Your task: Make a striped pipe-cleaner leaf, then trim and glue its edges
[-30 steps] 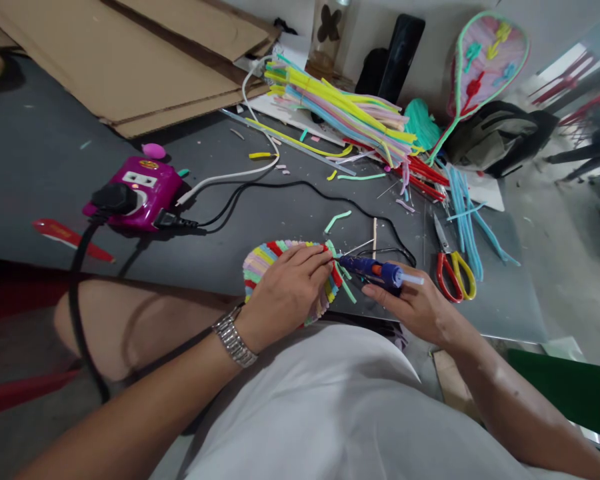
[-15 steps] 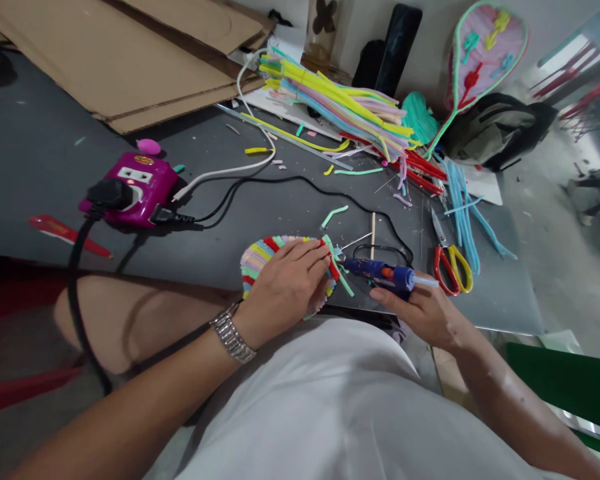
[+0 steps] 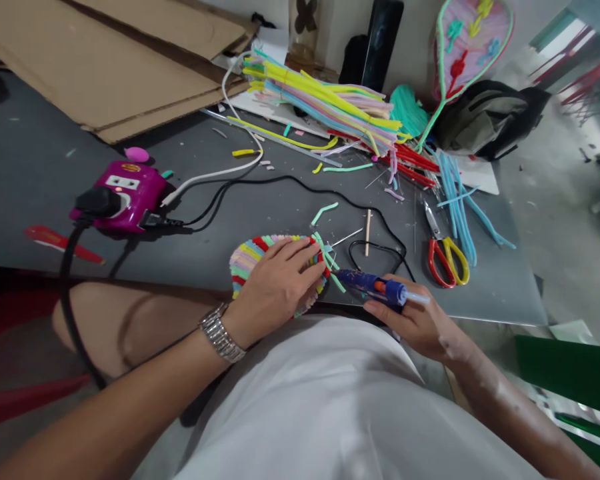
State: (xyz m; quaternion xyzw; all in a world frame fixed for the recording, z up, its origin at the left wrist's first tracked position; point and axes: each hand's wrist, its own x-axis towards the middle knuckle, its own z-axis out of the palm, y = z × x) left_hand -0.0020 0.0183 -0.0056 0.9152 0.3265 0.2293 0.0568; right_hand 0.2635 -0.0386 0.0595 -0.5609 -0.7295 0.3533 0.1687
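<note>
My left hand (image 3: 283, 277) lies over a striped oval piece of fuzzy pipe cleaners (image 3: 246, 261), gripping it at the table's front edge; its thumb is hidden. Green pipe-cleaner ends (image 3: 330, 257) stick out at the piece's right side, beside a small light-blue bit. In my right hand (image 3: 415, 320) is a blue hot glue gun (image 3: 367, 283), with a clear glue stick (image 3: 417, 297) jutting from its back. The gun's nozzle points left at the piece's right edge, close to my left fingertips; whether it touches is too small to tell.
Scissors (image 3: 447, 260) with red and yellow handles lie right of the gun. A black cord (image 3: 290, 177) runs from the magenta power socket (image 3: 130, 193) across the table. Bundled pipe cleaners (image 3: 325, 100), cardboard (image 3: 110, 67) and a bag (image 3: 485, 120) stand behind.
The glue gun's nozzle has shifted slightly toward my body along the piece's right edge. My left hand keeps its hold. The whole view has slid a little.
</note>
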